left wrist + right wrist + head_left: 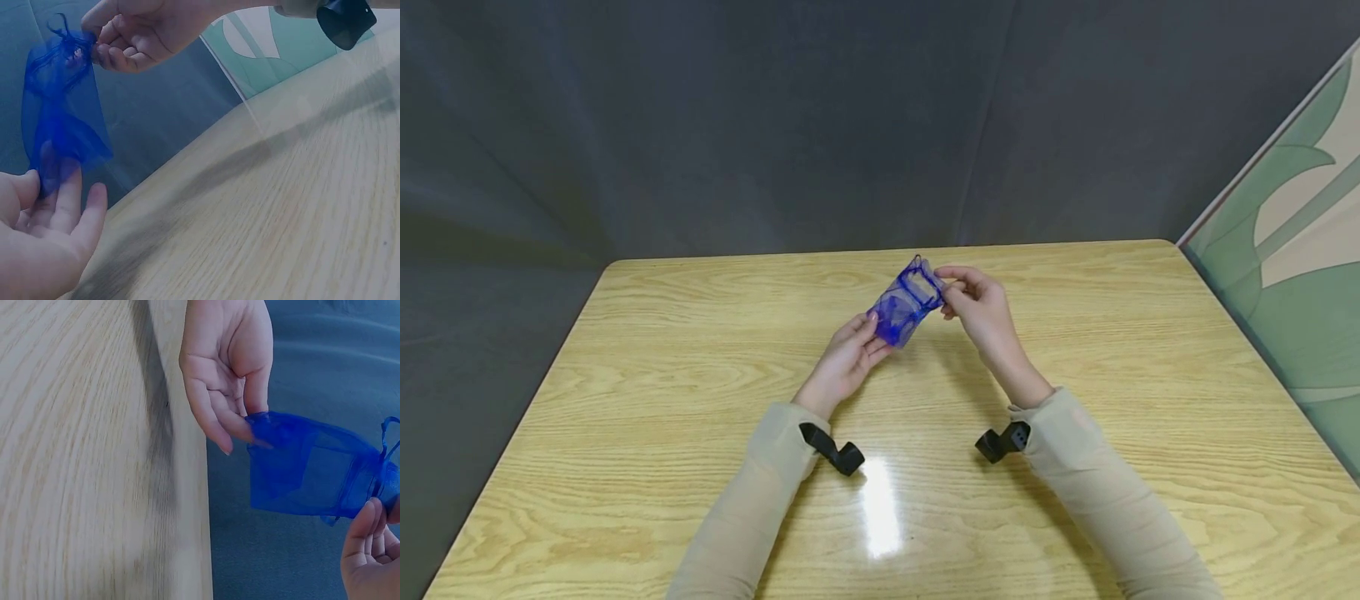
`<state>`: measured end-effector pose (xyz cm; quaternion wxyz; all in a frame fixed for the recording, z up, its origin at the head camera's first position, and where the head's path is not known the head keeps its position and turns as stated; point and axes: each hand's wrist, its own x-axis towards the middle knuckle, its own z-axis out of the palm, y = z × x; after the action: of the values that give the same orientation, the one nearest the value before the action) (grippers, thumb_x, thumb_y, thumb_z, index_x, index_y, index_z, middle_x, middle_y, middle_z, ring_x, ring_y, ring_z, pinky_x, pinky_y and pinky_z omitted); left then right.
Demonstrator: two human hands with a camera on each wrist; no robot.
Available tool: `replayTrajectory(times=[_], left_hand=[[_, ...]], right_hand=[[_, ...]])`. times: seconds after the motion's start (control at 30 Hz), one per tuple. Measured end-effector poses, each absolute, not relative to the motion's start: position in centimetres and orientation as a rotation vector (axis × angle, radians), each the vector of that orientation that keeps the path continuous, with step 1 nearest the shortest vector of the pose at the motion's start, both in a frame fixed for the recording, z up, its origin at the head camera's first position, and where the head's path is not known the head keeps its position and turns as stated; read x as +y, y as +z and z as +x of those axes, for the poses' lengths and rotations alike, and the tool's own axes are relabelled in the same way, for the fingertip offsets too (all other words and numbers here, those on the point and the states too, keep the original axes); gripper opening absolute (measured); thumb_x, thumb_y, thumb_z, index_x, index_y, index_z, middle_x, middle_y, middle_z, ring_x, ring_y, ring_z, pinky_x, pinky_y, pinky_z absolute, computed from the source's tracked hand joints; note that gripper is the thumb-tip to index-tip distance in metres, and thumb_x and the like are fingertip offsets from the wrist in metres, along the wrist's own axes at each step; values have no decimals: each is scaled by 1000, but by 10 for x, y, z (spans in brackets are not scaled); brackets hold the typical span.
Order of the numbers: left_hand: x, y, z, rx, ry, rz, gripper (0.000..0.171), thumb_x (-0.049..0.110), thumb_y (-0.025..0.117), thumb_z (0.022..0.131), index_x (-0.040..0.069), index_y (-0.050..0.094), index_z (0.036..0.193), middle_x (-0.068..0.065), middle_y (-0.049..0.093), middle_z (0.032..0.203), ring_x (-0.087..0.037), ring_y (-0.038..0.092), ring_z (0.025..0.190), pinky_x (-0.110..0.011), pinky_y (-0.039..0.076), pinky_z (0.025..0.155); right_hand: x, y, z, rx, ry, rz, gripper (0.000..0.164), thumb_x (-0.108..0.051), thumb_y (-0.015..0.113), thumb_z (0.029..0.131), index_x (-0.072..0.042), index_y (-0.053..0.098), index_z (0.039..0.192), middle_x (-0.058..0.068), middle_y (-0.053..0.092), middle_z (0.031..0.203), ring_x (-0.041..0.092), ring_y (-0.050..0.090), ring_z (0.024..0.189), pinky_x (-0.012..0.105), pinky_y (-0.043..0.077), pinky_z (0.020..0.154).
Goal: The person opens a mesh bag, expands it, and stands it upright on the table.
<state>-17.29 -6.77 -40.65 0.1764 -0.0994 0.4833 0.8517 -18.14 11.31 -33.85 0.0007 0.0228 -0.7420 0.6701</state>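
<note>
A small sheer blue drawstring pouch is held up above the table between both hands. Its bottom corner is pinched between the thumb and fingers of my left hand. At the gathered mouth, my right hand pinches the edge near the drawstring. In the left wrist view the pouch hangs lengthwise, with a cord loop sticking up at its top. Through the mesh of the pouch, the right wrist view shows a darker blue patch toward the bottom; whether it is folded fabric or contents I cannot tell.
The pale wood table spreads under both arms, its far edge meeting a dark grey curtain. A panel with green leaf shapes borders the right side. Black wrist cameras are strapped over the sleeves.
</note>
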Motion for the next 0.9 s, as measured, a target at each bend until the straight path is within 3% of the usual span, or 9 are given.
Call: replayTrajectory(times=[0.13, 0.47, 0.53, 0.63, 0.73, 0.9], left_hand=[[-68, -406, -173, 1261, 2460, -272, 18, 18, 33, 105, 12, 46, 116, -1, 61, 100, -7, 66, 83, -21, 56, 76], [-70, -403, -173, 1050, 2604, -231, 17, 21, 33, 104, 18, 47, 112, 3, 67, 95, -6, 67, 87, -21, 55, 80], [-69, -402, -172, 1041, 2597, -216, 15, 21, 33, 104, 20, 48, 104, 3, 67, 96, -6, 67, 88, -21, 54, 81], [-67, -402, -171, 1043, 2575, -194, 16, 20, 32, 104, 21, 47, 97, 3, 66, 98, -6, 66, 90, -21, 54, 83], [-68, -402, -170, 1061, 2549, -167, 16, 21, 32, 104, 20, 48, 106, 4, 66, 99, -6, 66, 92, -20, 54, 85], [-69, -403, -170, 1060, 2524, -193, 35, 19, 33, 104, 7, 39, 137, 5, 69, 94, -3, 66, 90, -18, 54, 85]], right_hand=[[113, -340, -181, -2298, 2157, 107, 32, -9, 46, 99, 8, 53, 125, -11, 55, 71, 0, 54, 60, 13, 50, 59], [113, -360, -182, -2711, 2375, 86, 49, -28, 34, 105, 12, 43, 132, -8, 58, 79, 1, 56, 67, 13, 51, 65], [113, -365, -182, -2690, 2542, 54, 44, -29, 39, 104, 8, 50, 125, -7, 59, 82, 2, 57, 70, 13, 52, 68], [113, -371, -183, -2432, 2878, -12, 23, -22, 46, 101, -5, 60, 107, -6, 61, 83, 3, 58, 75, 12, 52, 71], [114, -375, -182, -2159, 3103, -27, 16, -15, 48, 100, -15, 63, 93, -6, 63, 86, 5, 60, 82, 13, 52, 78], [113, -380, -182, -1852, 3281, 69, 16, -15, 44, 101, -15, 59, 98, -3, 67, 97, 8, 64, 94, 19, 51, 92]])
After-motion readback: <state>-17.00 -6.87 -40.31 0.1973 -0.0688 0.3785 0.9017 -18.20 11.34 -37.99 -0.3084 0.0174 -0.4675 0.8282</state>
